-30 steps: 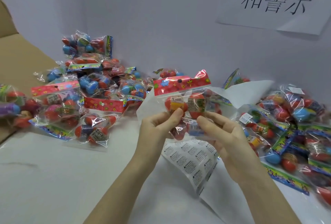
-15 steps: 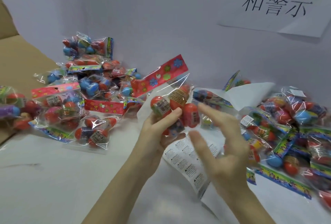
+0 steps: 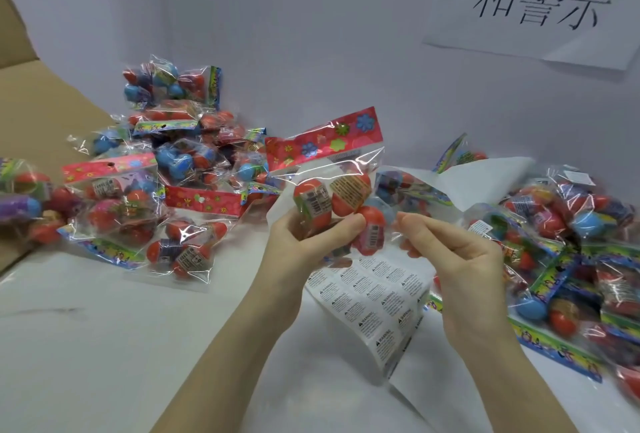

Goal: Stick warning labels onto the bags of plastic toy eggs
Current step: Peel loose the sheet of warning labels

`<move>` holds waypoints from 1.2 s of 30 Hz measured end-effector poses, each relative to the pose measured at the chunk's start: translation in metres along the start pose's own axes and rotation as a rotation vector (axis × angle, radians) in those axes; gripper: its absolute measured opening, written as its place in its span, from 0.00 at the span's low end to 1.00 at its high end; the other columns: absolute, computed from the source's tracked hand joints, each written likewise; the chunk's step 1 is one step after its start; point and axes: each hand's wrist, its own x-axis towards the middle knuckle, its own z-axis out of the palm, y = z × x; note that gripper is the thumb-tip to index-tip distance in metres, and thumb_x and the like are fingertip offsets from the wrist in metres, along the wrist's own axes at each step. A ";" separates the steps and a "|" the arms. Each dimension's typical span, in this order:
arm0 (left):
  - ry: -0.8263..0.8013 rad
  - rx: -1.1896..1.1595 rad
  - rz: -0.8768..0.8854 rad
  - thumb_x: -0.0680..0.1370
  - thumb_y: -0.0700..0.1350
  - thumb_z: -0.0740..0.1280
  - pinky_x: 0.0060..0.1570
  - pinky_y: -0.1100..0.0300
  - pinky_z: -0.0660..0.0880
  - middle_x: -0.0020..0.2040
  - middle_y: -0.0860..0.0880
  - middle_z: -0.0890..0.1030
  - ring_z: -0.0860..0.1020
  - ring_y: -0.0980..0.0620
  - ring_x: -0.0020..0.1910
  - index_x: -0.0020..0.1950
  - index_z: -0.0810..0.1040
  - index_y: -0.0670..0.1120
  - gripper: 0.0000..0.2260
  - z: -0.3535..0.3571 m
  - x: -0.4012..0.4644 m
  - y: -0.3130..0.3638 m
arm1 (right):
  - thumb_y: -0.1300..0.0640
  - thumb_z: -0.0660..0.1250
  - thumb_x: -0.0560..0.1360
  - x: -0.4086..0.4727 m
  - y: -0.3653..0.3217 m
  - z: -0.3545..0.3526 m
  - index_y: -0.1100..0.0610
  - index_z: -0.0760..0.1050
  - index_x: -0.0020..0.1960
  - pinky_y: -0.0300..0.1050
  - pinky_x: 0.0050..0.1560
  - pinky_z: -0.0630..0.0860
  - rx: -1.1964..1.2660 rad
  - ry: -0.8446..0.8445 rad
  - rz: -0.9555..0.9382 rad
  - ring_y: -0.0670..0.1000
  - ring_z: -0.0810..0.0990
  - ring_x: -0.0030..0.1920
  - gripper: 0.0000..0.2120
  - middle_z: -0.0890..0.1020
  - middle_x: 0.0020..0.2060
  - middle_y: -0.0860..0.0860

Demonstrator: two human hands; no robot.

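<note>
Close to us, we see a white sheet of warning labels (image 3: pixel 372 301) lying on the white desk (image 3: pixel 104 346), partly bent up. Just above it, our left hand (image 3: pixel 301 242) grips a clear bag of toy eggs (image 3: pixel 332 197), fingers and thumb curled around the red eggs inside, its red flowered top tilted up to the right. Our right hand (image 3: pixel 460 259) sits just beside the bag with thumb and finger pinched together; we cannot tell if they hold a label. Farther back, one pile of egg bags (image 3: pixel 166 169) lies on the left and another pile (image 3: pixel 568 245) on the right. On the wall hangs a paper sign (image 3: pixel 540 2).
</note>
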 end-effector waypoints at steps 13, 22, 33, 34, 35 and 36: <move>-0.113 -0.031 -0.104 0.62 0.43 0.78 0.32 0.67 0.75 0.34 0.51 0.83 0.79 0.57 0.33 0.35 0.85 0.51 0.06 -0.002 -0.001 0.003 | 0.56 0.72 0.58 0.005 0.001 -0.007 0.54 0.82 0.38 0.29 0.31 0.72 0.086 -0.071 0.041 0.41 0.79 0.29 0.09 0.84 0.30 0.48; 0.121 0.026 0.111 0.56 0.47 0.78 0.32 0.67 0.75 0.32 0.52 0.83 0.80 0.59 0.32 0.35 0.84 0.50 0.10 0.005 0.000 -0.005 | 0.61 0.74 0.68 -0.005 0.014 0.002 0.51 0.79 0.46 0.28 0.41 0.74 -0.587 0.104 -0.739 0.42 0.80 0.40 0.10 0.81 0.39 0.41; 0.165 0.042 -0.200 0.58 0.52 0.72 0.46 0.52 0.70 0.27 0.57 0.77 0.75 0.59 0.33 0.43 0.77 0.50 0.16 -0.031 0.012 0.003 | 0.47 0.66 0.73 0.022 0.044 -0.023 0.48 0.71 0.61 0.41 0.52 0.67 -0.738 -0.140 0.130 0.46 0.75 0.55 0.17 0.79 0.53 0.46; 0.148 0.058 -0.230 0.58 0.52 0.73 0.46 0.51 0.72 0.29 0.57 0.79 0.76 0.59 0.34 0.46 0.77 0.49 0.19 -0.034 0.013 0.002 | 0.49 0.68 0.73 0.022 0.046 -0.023 0.47 0.72 0.60 0.38 0.48 0.68 -0.720 -0.190 0.174 0.44 0.77 0.51 0.16 0.80 0.49 0.44; 0.137 0.054 -0.239 0.57 0.52 0.73 0.44 0.53 0.75 0.32 0.56 0.80 0.76 0.58 0.35 0.49 0.77 0.48 0.22 -0.036 0.014 0.001 | 0.52 0.70 0.72 0.021 0.047 -0.022 0.47 0.73 0.58 0.35 0.43 0.69 -0.697 -0.224 0.197 0.41 0.78 0.46 0.16 0.81 0.45 0.42; 0.136 0.036 -0.229 0.57 0.51 0.74 0.40 0.57 0.77 0.35 0.55 0.81 0.77 0.58 0.35 0.50 0.78 0.47 0.23 -0.038 0.014 0.001 | 0.57 0.71 0.71 0.021 0.047 -0.021 0.48 0.74 0.56 0.32 0.39 0.70 -0.648 -0.239 0.206 0.38 0.78 0.40 0.15 0.81 0.41 0.43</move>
